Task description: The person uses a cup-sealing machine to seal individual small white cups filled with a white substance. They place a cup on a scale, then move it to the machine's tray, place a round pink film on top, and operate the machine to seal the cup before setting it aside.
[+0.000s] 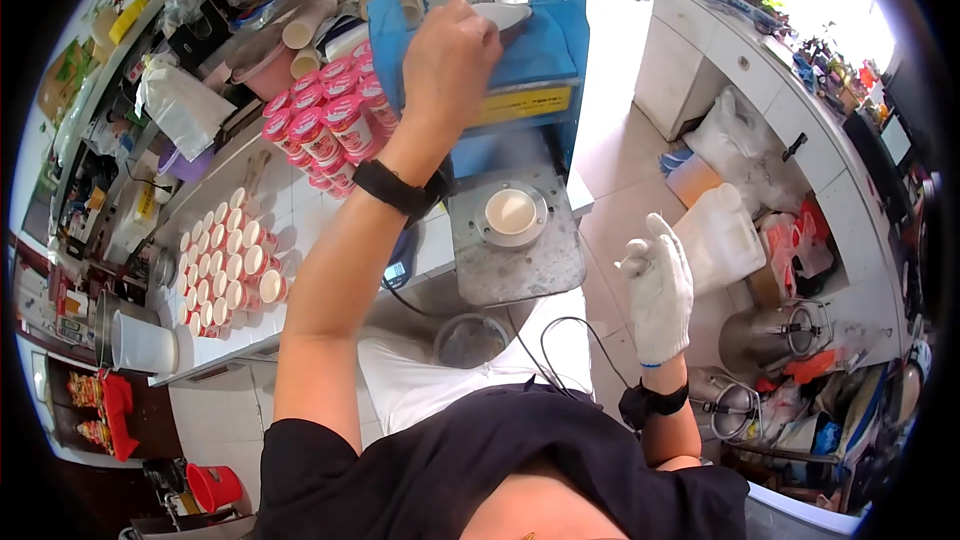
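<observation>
Worktop [296,218] bears pink-printed cups [347,124] left of the yellow-labelled machine [535,58]; left hand [452,55] at it, grip unclear; right hand [660,300] unclenched, rightward.

At the far right runs a white desk [730,45] with drawers, a pale plastic bag [735,145] bulging beneath it. Nearer on the right stand a white plastic container [722,238] and a steel pot [755,340]. Far left — a pink basin [268,72] and a white bag [180,105]; near left, a red bucket [214,487].
</observation>
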Demonstrator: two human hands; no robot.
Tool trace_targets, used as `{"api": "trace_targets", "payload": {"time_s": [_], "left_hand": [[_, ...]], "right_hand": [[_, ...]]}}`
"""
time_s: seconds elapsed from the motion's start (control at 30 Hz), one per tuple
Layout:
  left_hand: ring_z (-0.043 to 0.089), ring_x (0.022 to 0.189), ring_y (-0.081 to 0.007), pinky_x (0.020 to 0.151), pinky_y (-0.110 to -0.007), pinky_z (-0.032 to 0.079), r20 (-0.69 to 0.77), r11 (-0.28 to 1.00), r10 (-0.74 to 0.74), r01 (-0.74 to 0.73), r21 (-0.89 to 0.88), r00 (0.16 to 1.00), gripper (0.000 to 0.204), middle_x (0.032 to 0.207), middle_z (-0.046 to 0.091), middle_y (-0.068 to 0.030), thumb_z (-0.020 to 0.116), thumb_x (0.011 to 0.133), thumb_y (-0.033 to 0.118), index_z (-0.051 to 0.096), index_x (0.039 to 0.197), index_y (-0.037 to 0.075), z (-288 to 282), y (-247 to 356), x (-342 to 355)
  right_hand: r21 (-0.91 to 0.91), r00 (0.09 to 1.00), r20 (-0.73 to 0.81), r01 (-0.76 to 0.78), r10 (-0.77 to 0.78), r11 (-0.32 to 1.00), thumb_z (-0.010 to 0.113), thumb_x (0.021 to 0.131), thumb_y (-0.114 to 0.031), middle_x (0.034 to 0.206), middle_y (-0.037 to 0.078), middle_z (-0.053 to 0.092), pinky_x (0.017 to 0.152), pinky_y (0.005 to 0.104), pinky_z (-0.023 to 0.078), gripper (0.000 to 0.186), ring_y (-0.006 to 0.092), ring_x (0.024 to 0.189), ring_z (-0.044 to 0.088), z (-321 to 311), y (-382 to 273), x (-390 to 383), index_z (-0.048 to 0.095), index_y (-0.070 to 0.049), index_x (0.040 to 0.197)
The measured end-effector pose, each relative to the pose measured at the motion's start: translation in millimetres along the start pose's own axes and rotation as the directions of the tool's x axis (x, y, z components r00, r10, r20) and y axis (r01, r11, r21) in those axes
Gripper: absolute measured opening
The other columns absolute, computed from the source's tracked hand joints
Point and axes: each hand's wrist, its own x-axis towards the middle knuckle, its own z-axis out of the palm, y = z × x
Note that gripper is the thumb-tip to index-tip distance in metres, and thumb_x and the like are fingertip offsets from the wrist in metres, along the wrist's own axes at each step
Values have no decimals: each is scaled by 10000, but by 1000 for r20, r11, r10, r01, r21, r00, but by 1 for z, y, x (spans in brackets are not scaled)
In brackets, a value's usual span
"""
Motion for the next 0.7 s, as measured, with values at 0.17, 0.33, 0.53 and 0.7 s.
{"api": "trace_targets", "payload": {"time_s": [0.17,0.33,0.53,0.7], "left_hand": [[686,931,-329,779,-427,543,30,999,-39,38,37,999,110,932,689,-104,765,856,135,784,932,57,1,-3,1],[688,867,-318,753,-397,538,-3,997,-69,68,-20,998,96,908,696,-102,769,855,123,783,917,51,-3,-7,1],[670,777,-254,703,-325,515,-100,991,-54,41,-127,994,101,885,700,-89,782,885,134,792,937,48,-27,4,0],[603,744,-90,671,-240,461,132,674,-443,426,-604,887,169,854,689,-1,785,960,204,786,992,39,-63,57,-24]], "right_hand": [[8,1000,19,19,-19,1000,527,1100,-174,1007,60,677,849,298,526,377,139,947,639,-2,3,1,573,-1,1431],[4,1000,8,13,-13,1000,535,1097,-175,991,57,680,839,289,530,373,129,921,636,1,6,1,578,3,1422],[-182,999,25,37,-33,983,524,1096,-159,983,57,675,805,280,532,351,131,903,631,2,18,7,592,-3,1402],[-221,993,4,115,-117,969,580,1064,-149,1051,70,705,795,279,539,394,126,919,645,22,8,4,582,-15,1434]]}}
